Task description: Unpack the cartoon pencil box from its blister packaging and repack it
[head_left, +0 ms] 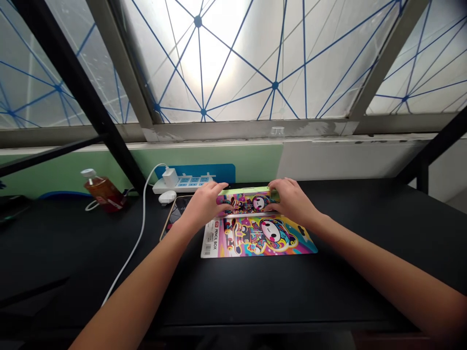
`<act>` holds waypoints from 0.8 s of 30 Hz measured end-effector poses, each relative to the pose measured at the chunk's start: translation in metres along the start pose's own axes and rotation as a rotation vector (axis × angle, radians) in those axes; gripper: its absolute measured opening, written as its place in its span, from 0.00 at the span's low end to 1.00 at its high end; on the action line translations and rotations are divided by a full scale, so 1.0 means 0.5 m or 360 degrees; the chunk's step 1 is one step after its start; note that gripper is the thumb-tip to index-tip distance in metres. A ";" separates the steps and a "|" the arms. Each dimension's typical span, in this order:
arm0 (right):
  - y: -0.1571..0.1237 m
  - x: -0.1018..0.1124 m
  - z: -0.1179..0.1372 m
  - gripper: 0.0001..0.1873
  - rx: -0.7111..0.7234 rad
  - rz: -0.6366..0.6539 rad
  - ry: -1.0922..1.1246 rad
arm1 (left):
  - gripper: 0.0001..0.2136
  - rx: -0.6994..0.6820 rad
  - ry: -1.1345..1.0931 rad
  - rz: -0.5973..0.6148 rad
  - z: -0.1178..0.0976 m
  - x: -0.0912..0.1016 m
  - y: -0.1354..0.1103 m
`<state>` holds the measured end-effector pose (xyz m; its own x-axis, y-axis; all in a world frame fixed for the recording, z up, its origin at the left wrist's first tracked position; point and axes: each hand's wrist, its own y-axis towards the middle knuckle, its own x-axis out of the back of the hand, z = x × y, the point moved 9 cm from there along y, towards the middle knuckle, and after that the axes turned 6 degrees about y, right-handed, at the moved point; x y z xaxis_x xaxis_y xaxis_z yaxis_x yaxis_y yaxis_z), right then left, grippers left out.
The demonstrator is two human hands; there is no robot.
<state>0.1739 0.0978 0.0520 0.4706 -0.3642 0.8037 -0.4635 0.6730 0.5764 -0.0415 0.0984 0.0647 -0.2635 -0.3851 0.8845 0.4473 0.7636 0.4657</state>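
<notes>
Black worktop (251, 291): we see printed box (245, 203), long axis crosswise, left hand (206, 204) and right hand (294, 201) pinching opposite ends.

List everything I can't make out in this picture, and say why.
All in the head view:
Patterned box, both ends: covered by the left hand and right hand.
Flat gold-edged object, right part: behind the left hand.
Card, fine print: too small.
Bottle, label wording: too small.
Dark object, far left: cut off by the picture's edge.
</notes>
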 end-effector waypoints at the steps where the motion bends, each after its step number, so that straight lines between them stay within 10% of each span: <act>1: -0.005 0.017 0.016 0.15 0.0047 -0.0061 -0.0029 | 0.23 -0.0070 0.0018 -0.0060 -0.016 0.021 -0.004; 8: -0.158 0.136 0.156 0.33 0.0527 -0.0387 -0.0379 | 0.15 -0.0299 0.0052 -0.0430 -0.147 0.149 -0.139; 18: -0.249 0.072 0.151 0.22 0.0428 0.0092 -0.0087 | 0.33 0.0355 -0.0444 0.0229 -0.098 -0.019 -0.272; 24: -0.241 0.060 0.098 0.33 0.0051 0.0345 0.0234 | 0.38 0.0598 -0.0611 0.0377 -0.075 -0.036 -0.284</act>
<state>0.2071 -0.0258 0.0141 0.4608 -0.1146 0.8801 -0.5877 0.7036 0.3994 -0.0681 -0.0225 -0.0163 -0.5155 -0.0193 0.8567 0.2167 0.9643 0.1522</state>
